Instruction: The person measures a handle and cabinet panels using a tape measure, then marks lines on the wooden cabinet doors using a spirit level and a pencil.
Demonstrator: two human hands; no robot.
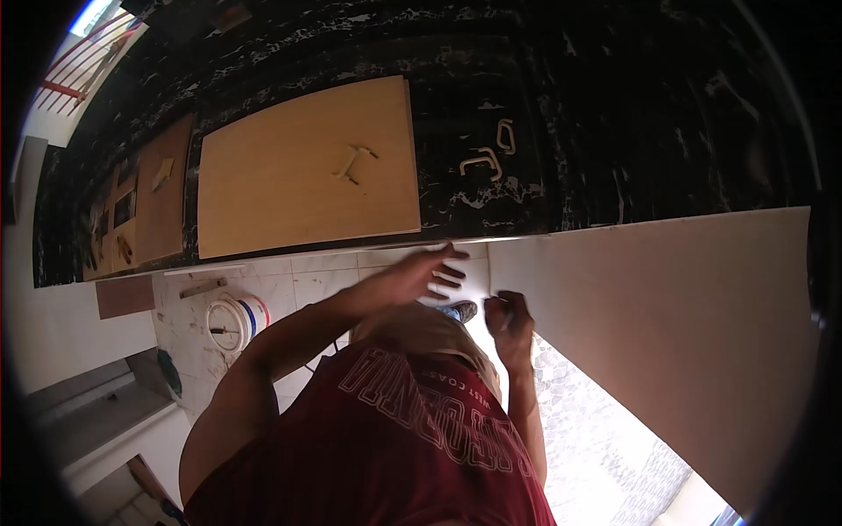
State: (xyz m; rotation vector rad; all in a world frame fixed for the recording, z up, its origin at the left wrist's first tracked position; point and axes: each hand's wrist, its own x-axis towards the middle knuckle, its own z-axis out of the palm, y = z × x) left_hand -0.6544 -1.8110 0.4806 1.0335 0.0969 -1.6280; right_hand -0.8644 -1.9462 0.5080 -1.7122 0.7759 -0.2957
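My left hand (430, 273) is held just in front of the counter's front edge, fingers spread, with nothing in it. To its right my right hand (512, 317) has its fingers curled closed. A dark patch shows inside that fist, but I cannot tell what it is. On the black marbled countertop (474, 79), beyond my left hand, lies a pale wooden board (281, 175). One cabinet handle (353, 163) rests on top of that board. Two more pale handles, a C-shaped one (481, 161) and a loop-like one (505, 137), lie on the marble to the board's right.
A brown board (165, 210) and several small tools lie on the counter's left part. Below, a white bucket (230, 323) stands on the tiled floor (298, 285). A plain pale panel or wall (649, 307) runs along the right, beneath the counter edge.
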